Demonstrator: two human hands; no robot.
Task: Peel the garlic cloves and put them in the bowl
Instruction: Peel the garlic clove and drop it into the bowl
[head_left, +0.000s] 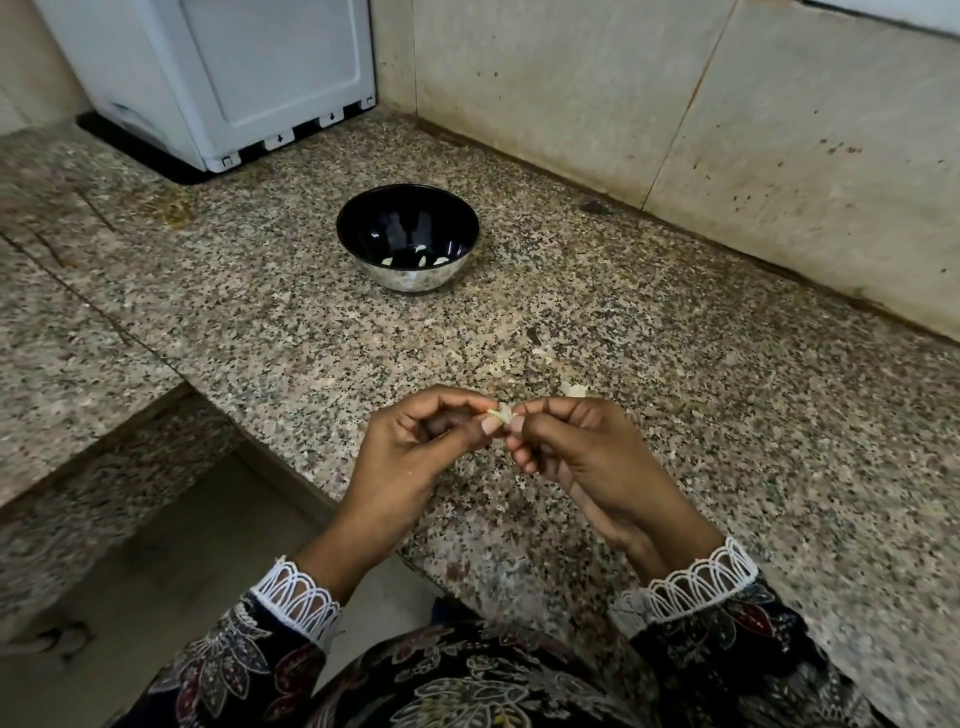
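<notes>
Left hand (415, 441) and right hand (566, 447) both pinched one garlic clove (501, 414) at the fingertips, bowl (408, 236) well beyond the grip; slippery skin could let it pop out onto the table (675, 338).

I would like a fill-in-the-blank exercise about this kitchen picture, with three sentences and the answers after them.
1. Both hands, the left hand and the right hand, pinch one ____ between them.
2. The peeled cloves lie inside the steel ____.
3. The bowl stands on the ____ granite counter, apart from the hands.

Missing words: garlic clove; bowl; speckled
</notes>
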